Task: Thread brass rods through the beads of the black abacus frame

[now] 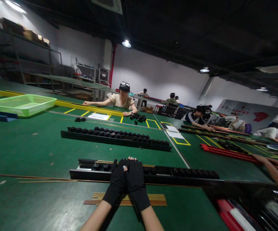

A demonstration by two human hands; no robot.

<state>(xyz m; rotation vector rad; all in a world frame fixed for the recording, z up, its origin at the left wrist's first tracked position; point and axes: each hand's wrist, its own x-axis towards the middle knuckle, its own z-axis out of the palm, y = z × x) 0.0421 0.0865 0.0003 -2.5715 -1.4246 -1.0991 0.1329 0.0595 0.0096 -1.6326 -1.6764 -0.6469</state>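
My left hand point(118, 177) and my right hand point(135, 176) wear black fingerless gloves and lie side by side, touching. Both are closed over the middle of a long black rail point(88, 175) that holds a row of small black parts point(189, 172). The fingertips reach over the rail towards its far side, and what lies right under the palms is hidden. Thin brass-coloured rods point(157, 199) lie in a flat bundle below my wrists. Longer thin rods point(45, 179) stretch off to the left along the rail's near side.
Beyond lies a second black rail point(115, 139) filled with black parts. A green basket point(24, 106) and a yellow rail point(88, 107) sit farther left. Across the table a person point(122, 101) touches the yellow rail. At right, another person's arm point(273, 173) reaches towards a red rail point(228, 153).
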